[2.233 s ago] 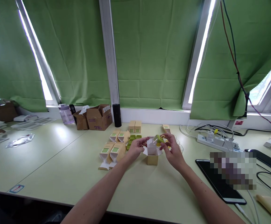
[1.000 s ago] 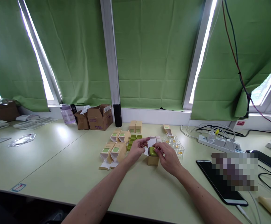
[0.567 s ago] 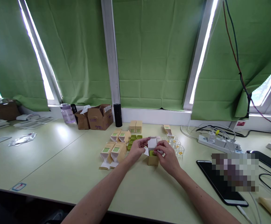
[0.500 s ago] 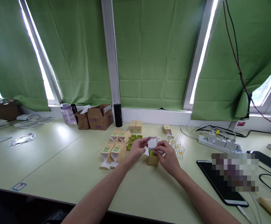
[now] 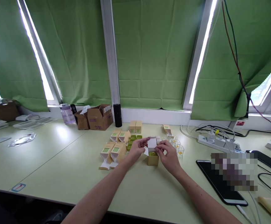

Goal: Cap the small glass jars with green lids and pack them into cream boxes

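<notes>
A small tan cardboard box (image 5: 153, 161) stands on the table between my hands, its white-lined lid (image 5: 152, 143) raised. Inside it sits a green item (image 5: 152, 154). My left hand (image 5: 137, 149) grips the lid at its left edge, next to a white side flap (image 5: 146, 151). On the right, my right hand (image 5: 168, 155) has thumb and fingertips pinched at the box's right side flap, near the lid. Left of the hands stand several open tan boxes (image 5: 118, 151) with green labels. Green square pieces (image 5: 132, 140) are grouped just behind my left hand.
Several clear cups (image 5: 177, 147) with yellowish centres stand behind my right hand. Two closed boxes (image 5: 135, 127) and another open box (image 5: 167, 129) are further back. A phone (image 5: 220, 183) and power strip (image 5: 217, 143) lie to the right; a brown carton (image 5: 100, 118) and black cylinder (image 5: 118, 115) are behind.
My right fingertips have moved up slightly, off the green item inside the box and onto the side flap by the lid. My left hand stays on the lid.
</notes>
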`<action>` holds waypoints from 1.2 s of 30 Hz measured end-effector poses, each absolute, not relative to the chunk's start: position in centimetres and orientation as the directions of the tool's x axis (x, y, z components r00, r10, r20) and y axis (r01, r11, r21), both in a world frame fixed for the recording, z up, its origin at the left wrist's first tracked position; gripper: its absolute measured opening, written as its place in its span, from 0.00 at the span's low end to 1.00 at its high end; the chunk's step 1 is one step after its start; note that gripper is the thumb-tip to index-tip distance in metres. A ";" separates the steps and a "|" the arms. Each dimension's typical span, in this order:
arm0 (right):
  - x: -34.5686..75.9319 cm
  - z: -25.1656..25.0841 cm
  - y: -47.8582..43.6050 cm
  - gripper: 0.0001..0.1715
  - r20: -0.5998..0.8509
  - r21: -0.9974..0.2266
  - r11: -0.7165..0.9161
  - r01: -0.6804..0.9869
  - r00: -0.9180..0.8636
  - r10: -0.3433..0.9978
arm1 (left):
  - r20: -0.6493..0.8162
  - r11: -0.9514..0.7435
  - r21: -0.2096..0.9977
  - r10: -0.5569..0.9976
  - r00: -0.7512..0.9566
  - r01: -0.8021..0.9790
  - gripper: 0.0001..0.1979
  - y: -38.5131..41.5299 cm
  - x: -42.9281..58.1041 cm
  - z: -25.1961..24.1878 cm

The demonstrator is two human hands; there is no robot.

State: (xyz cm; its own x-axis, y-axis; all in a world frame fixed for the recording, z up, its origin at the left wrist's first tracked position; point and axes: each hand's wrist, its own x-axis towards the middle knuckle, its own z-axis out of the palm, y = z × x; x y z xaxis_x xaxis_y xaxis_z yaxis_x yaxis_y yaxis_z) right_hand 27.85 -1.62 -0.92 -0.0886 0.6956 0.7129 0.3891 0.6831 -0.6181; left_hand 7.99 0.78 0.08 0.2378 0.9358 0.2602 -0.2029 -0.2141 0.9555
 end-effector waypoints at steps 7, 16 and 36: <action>28.5 -1.5 -0.4 0.19 0.580 -0.807 0.538 0.243 0.154 0.800 | 0.269 -0.230 0.956 0.937 0.223 -0.183 0.35 0.4 7.9 0.5; 29.0 -2.2 0.9 0.22 0.322 -0.946 0.325 0.018 0.197 0.926 | 0.277 -0.244 0.954 0.940 0.197 -0.175 0.29 1.2 7.9 -0.3; 28.4 -2.5 0.6 0.20 0.273 -0.948 0.282 -0.149 0.079 0.959 | 0.342 -0.347 0.938 0.919 0.196 -0.006 0.23 -0.6 9.3 -0.1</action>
